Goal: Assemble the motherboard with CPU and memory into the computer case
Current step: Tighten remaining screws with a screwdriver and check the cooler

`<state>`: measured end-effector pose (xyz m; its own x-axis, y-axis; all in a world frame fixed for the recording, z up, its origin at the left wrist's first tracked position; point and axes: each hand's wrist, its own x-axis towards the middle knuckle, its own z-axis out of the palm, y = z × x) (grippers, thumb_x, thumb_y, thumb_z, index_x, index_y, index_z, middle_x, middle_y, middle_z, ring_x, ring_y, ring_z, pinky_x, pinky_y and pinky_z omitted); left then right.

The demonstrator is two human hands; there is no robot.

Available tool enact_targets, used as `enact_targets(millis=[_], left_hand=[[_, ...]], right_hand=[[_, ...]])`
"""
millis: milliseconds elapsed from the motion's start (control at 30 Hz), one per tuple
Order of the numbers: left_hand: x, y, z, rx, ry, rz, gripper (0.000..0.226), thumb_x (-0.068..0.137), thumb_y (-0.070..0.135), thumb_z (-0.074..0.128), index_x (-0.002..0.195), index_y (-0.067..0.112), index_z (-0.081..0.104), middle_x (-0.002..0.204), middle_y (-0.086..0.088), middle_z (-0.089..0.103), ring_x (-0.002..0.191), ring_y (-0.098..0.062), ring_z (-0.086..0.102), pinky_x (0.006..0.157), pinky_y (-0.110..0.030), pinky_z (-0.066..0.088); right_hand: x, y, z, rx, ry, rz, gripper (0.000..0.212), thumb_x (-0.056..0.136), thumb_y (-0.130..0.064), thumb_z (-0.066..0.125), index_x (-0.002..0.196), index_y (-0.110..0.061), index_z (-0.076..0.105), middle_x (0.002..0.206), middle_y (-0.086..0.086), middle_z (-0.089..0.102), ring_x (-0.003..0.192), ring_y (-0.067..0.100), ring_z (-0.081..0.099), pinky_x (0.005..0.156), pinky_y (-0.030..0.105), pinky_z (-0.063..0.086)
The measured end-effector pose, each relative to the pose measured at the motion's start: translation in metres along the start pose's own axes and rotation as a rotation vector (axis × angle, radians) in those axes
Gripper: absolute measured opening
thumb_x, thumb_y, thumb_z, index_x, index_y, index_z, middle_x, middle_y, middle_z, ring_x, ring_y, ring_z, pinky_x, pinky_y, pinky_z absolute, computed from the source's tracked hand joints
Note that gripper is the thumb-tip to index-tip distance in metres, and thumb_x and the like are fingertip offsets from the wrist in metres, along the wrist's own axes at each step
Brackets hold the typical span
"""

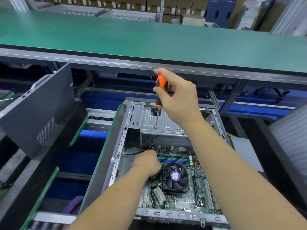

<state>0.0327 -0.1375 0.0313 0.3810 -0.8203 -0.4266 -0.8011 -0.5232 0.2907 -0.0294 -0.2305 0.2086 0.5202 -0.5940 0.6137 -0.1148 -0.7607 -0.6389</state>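
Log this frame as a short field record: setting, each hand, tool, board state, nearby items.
setting: open computer case at an assembly line
right hand: grips the orange screwdriver by its handle, held upright
screwdriver shaft: passes down through the drive bracket toward the board's far corner
left hand: down on the motherboard near that corner; fingertips hidden
board state: lying in the case, CPU fan mounted, memory slots beyond it
nearby: dark side panel leaning at left
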Motion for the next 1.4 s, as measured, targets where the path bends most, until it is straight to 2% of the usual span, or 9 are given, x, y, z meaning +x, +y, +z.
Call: enact_targets(millis=[300,667,800,900,967,1067,1167,1267,1400], left_hand=[[0.0,-0.001,-0.001,0.012,-0.021,0.004,0.01,0.093,0.018,0.047,0.092,0.012,0.055,0.089,-0.006,0.06,0.079,-0.025,0.058,0.064,-0.03,0.043],[0.002,-0.003,0.002,0.018,0.007,0.012,0.01,0.09,0.015,0.048,0.081,0.013,0.047,0.082,-0.004,0.054,0.076,-0.027,0.056,0.063,-0.031,0.044],[0.004,-0.002,0.003,0.02,0.01,0.016,0.015,0.09,0.015,0.048,0.076,0.014,0.045,0.074,-0.002,0.051,0.073,-0.025,0.055,0.06,-0.03,0.042],[0.004,-0.002,0.003,0.015,0.014,0.022,0.014,0.091,0.017,0.048,0.078,0.014,0.046,0.076,-0.002,0.051,0.074,-0.026,0.055,0.062,-0.03,0.042],[0.005,-0.002,0.003,0.016,0.021,0.027,0.012,0.092,0.018,0.049,0.08,0.014,0.047,0.079,-0.003,0.052,0.075,-0.026,0.055,0.062,-0.031,0.042],[0.006,-0.003,0.004,0.025,0.026,0.024,0.015,0.092,0.019,0.049,0.078,0.014,0.047,0.075,-0.002,0.051,0.074,-0.026,0.056,0.062,-0.031,0.043],[0.006,-0.002,0.005,0.039,0.028,0.023,0.014,0.092,0.018,0.049,0.078,0.014,0.048,0.076,-0.002,0.053,0.074,-0.026,0.057,0.061,-0.031,0.043],[0.003,-0.002,0.006,0.036,0.017,0.012,0.01,0.09,0.014,0.049,0.08,0.014,0.05,0.076,-0.002,0.054,0.075,-0.026,0.059,0.06,-0.031,0.044],[0.004,-0.002,0.003,0.04,0.004,0.008,0.015,0.086,0.006,0.046,0.073,0.014,0.045,0.072,-0.002,0.05,0.079,-0.028,0.063,0.059,-0.031,0.042]], right_hand=[[-0.003,-0.003,0.003,0.014,0.02,0.0,0.038,0.091,-0.012,0.071,0.129,-0.017,0.066,0.086,-0.001,0.062,0.077,0.026,0.059,0.079,0.044,0.056],[-0.003,0.004,0.003,0.079,0.019,0.039,0.041,0.093,-0.011,0.069,0.133,-0.019,0.063,0.087,0.003,0.061,0.078,0.028,0.056,0.077,0.044,0.053],[0.0,0.005,0.002,0.13,-0.018,0.097,0.059,0.096,-0.008,0.063,0.15,-0.024,0.046,0.103,0.001,0.064,0.088,0.034,0.063,0.082,0.047,0.058],[0.0,0.005,0.002,0.227,-0.023,0.198,0.076,0.097,-0.011,0.063,0.159,-0.029,0.024,0.095,0.008,0.063,0.089,0.036,0.064,0.083,0.051,0.057],[0.0,0.006,0.002,0.227,-0.008,0.218,0.066,0.096,-0.015,0.065,0.153,-0.027,0.034,0.096,0.004,0.065,0.09,0.029,0.067,0.085,0.046,0.058],[0.003,0.011,0.006,0.166,-0.066,0.215,0.029,0.092,-0.017,0.069,0.116,-0.028,0.058,0.088,-0.01,0.063,0.079,0.013,0.062,0.08,0.036,0.057],[-0.003,0.015,0.01,0.058,-0.14,0.318,0.02,0.092,-0.018,0.069,0.087,-0.031,0.056,0.08,-0.009,0.063,0.075,0.014,0.06,0.077,0.037,0.053],[0.002,0.003,0.004,0.072,-0.097,0.376,0.014,0.093,-0.018,0.07,0.082,-0.018,0.06,0.082,0.006,0.068,0.081,0.028,0.065,0.085,0.051,0.055],[0.037,-0.042,-0.033,0.254,0.169,0.242,0.012,0.093,-0.015,0.067,0.083,-0.015,0.06,0.08,0.016,0.067,0.072,0.036,0.066,0.072,0.053,0.06]])
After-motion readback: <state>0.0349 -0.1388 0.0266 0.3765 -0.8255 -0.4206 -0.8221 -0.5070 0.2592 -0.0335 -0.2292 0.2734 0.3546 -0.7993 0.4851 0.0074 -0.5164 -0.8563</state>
